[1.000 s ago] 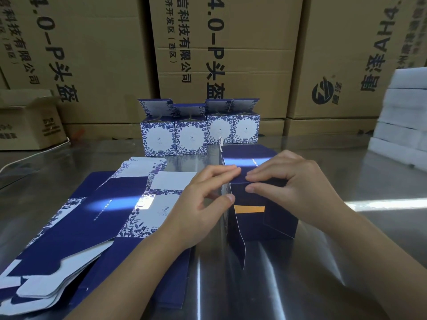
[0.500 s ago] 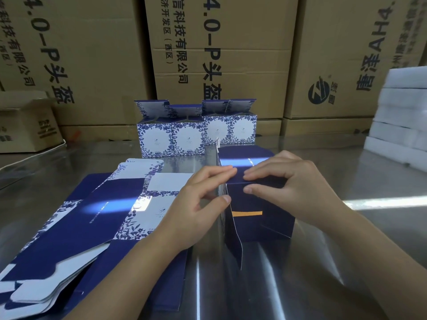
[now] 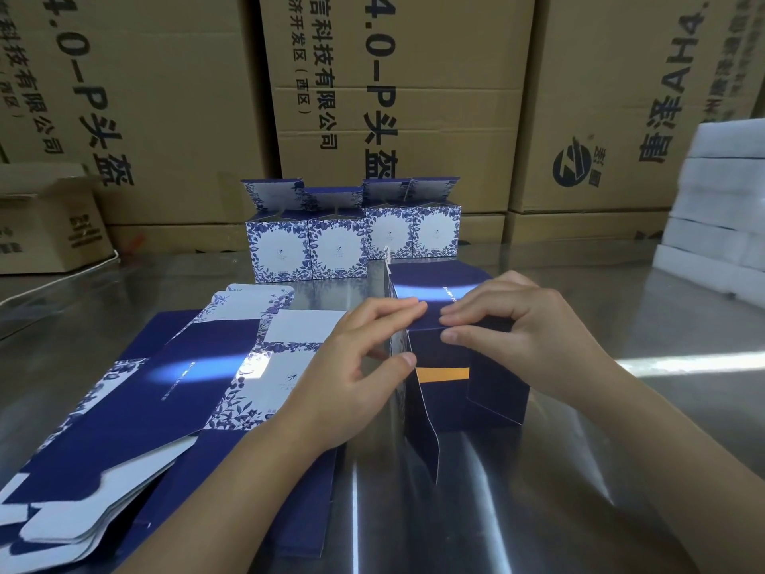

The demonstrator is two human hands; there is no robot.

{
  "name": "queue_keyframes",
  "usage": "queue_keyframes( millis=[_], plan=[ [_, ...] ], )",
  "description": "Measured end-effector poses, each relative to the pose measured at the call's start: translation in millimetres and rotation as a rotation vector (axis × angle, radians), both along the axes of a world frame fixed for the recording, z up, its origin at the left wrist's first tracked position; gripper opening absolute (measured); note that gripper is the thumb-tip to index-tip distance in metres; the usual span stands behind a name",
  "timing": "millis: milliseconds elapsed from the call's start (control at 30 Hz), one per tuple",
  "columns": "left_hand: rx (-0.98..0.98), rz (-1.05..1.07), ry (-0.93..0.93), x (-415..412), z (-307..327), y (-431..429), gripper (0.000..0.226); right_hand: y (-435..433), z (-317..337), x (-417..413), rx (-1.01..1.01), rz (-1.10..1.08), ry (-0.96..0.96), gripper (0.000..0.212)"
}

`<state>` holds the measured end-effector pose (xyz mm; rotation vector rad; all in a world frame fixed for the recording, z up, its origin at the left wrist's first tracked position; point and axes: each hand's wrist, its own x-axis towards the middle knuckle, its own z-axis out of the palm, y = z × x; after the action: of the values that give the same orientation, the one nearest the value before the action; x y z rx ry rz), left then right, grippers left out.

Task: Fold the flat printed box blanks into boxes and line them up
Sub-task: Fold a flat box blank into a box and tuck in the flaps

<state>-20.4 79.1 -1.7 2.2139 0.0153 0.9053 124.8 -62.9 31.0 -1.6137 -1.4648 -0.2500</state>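
The half-folded box [image 3: 488, 379] stands on the steel worktop [image 3: 559, 490], just right of the pile of flat blanks [image 3: 136, 408] and in front of the row of finished boxes [image 3: 352, 250] at the back. Both hands grasp it at its near top edge. The left hand [image 3: 352, 366] has its fingers laid over the top and its thumb pressed at the near left corner. The right hand [image 3: 534, 329] pinches the same edge with the forefinger above and the thumb on the dark front panel. The step looks like squaring up the body and creasing that top edge, so the pressure should run along the fold line and not into the panel, which would dent thin card. One long flap [image 3: 426, 441] hangs loose at the near left corner and probably needs tucking before the box will hold its shape (the orange strip [image 3: 443, 374] on the front may be an adhesive band, though that cannot be told from here). Keep the base flat on the worktop while pressing, so the walls come up square and the box will sit flush in the row.
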Motion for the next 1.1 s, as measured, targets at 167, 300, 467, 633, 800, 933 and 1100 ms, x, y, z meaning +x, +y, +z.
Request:
queue_keyframes(
  millis=[167, 300, 467, 633, 800, 933, 1100],
  plan=[
    [0.006, -0.005, -0.002, 0, 0, 0, 0.044, 0, 0, -1, 0.013, -0.008, 0.005, 0.019],
    [0.004, -0.004, -0.004, -1, 0, 0, 0.043, -1, 1, -1, -0.007, -0.009, 0.009, 0.021],
    [0.007, 0.007, 0.000, 0, 0, 0, 0.041, -6, 4, 9, -0.056, 0.018, 0.059, 0.023],
    [0.011, 0.008, 0.008, -1, 0, 0, 0.042, -9, 4, 15, -0.082, 0.054, 0.097, 0.021],
    [0.013, 0.010, 0.008, -1, 0, 1, 0.042, -7, 1, 16, -0.042, 0.080, 0.118, 0.019],
    [0.006, 0.011, 0.004, -1, 0, 1, 0.042, -3, -2, 14, 0.000, 0.076, 0.134, 0.017],
    [-0.004, 0.009, 0.002, 0, -1, 1, 0.042, -3, -2, 15, 0.003, 0.066, 0.123, 0.020]
  ],
)
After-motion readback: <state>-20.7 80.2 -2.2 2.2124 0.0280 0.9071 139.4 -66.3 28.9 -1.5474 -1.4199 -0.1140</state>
